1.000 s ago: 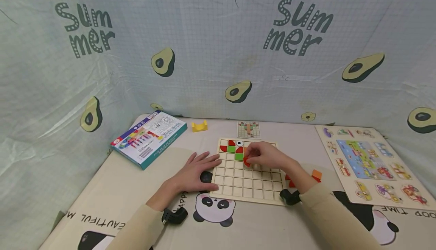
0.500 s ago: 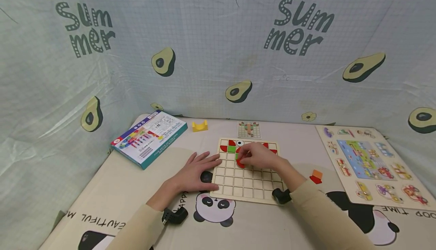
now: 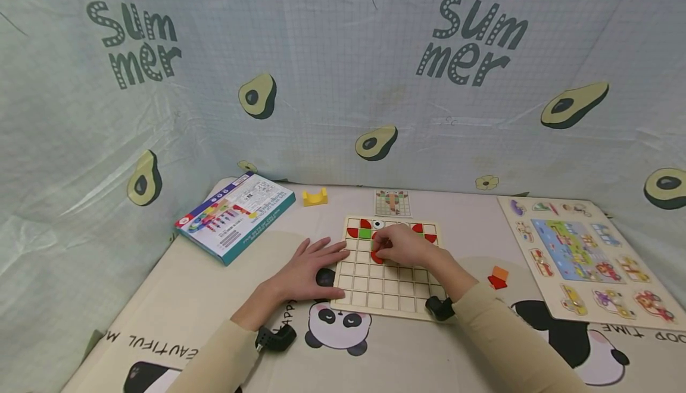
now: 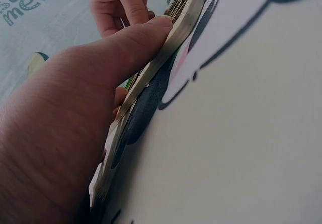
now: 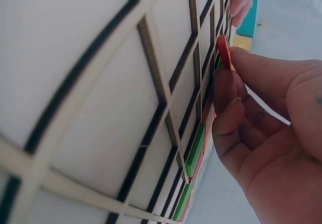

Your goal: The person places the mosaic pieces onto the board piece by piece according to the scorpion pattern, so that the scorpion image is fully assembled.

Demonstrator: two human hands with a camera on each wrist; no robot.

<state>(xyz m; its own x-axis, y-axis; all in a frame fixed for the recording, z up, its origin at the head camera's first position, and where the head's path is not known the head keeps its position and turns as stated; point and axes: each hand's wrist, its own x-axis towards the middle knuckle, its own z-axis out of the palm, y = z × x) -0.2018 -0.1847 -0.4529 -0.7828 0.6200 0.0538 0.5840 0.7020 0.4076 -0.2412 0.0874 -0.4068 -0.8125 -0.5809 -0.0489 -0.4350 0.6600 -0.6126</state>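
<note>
A wooden grid board (image 3: 375,289) lies in the middle of the table, its back row holding red quarter-circle pieces, a green square (image 3: 365,234) and a white eye piece (image 3: 378,224). My left hand (image 3: 311,271) rests spread along the board's left edge, fingers straight and thumb on the near part of the rim. Over the upper left cells, my right hand (image 3: 407,247) pinches a red quarter-circle piece (image 5: 223,50) between thumb and fingertips. In the right wrist view that piece stands tilted, right at the grid. The right hand covers part of the filled cells.
Behind the board lies a pattern card (image 3: 392,203). An orange square (image 3: 501,273) and a red piece (image 3: 497,282) lie loose to the right. Further right is a picture puzzle board (image 3: 581,262). At the left back are a toy box (image 3: 236,217) and a yellow block (image 3: 314,197).
My right hand has moved left across the board with the red piece, uncovering red pieces at the back right. Loose red pieces near my right wrist are now hidden. My left hand stays put.
</note>
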